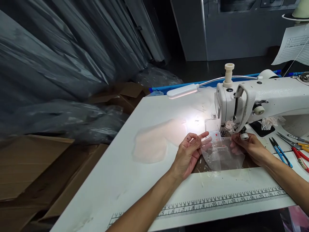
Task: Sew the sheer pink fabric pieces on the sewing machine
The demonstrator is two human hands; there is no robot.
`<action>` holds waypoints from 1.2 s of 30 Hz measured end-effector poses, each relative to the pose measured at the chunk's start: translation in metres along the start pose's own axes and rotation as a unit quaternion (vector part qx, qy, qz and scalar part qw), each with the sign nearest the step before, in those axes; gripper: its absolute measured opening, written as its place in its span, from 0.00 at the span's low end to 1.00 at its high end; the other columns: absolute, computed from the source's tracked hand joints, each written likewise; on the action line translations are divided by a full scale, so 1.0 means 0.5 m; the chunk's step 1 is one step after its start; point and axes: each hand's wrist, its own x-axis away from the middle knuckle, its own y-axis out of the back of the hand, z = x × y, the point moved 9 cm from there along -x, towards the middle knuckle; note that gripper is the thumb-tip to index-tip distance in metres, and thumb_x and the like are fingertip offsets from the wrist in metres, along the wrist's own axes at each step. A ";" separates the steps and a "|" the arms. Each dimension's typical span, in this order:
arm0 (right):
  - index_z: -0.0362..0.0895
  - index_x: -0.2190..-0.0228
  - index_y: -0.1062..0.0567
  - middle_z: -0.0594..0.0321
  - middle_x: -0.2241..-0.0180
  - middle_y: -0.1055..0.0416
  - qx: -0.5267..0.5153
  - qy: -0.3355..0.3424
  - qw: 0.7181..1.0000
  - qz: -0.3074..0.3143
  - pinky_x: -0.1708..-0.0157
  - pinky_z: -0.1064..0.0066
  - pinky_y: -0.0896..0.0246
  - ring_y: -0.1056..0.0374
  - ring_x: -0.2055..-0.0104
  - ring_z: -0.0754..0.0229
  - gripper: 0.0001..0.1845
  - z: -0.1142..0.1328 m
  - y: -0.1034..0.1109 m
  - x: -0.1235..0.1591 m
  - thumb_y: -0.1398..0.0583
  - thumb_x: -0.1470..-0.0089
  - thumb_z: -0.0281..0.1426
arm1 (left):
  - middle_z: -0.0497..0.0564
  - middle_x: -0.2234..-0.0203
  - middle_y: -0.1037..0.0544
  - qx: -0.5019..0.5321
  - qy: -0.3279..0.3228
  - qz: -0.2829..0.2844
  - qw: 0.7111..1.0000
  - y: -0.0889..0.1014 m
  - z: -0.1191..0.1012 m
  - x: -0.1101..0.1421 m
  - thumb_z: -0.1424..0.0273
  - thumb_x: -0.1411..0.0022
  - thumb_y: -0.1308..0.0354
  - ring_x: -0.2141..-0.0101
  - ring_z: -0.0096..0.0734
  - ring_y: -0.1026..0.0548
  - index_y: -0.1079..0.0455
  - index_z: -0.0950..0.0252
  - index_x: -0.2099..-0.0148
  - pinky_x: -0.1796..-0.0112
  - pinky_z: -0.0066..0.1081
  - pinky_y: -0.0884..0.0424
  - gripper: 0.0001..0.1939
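A small piece of sheer white fabric (223, 158) hangs flat between my hands, just in front of the needle area of a white sewing machine (225, 106). My left hand (189, 153) pinches its left edge, with some fingertips showing through the cloth. At the right edge, my right hand (253, 149) grips the fabric close to the presser foot, its fingertips partly behind the material. Small red marks show on the plate under the needle. A pale fabric rosette (229, 124) sits on the machine head.
A lit lamp (182, 91) on a bent metal neck shines on the white table (116, 180). Blue thread snips (281, 153) and red-handled scissors (300, 158) lie at right. A printed ruler (222, 203) runs along the front. Cardboard boxes (31, 164) stand left.
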 end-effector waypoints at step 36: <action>0.42 0.66 0.26 0.63 0.72 0.29 0.551 0.114 0.826 -0.021 0.71 0.71 0.51 0.38 0.73 0.63 0.15 0.073 0.064 0.028 0.42 0.42 0.42 | 0.59 0.61 0.23 -0.764 -0.300 0.172 0.545 -0.138 -0.047 -0.109 0.67 0.31 0.58 0.61 0.45 0.25 0.26 0.64 0.63 0.58 0.40 0.32 0.18</action>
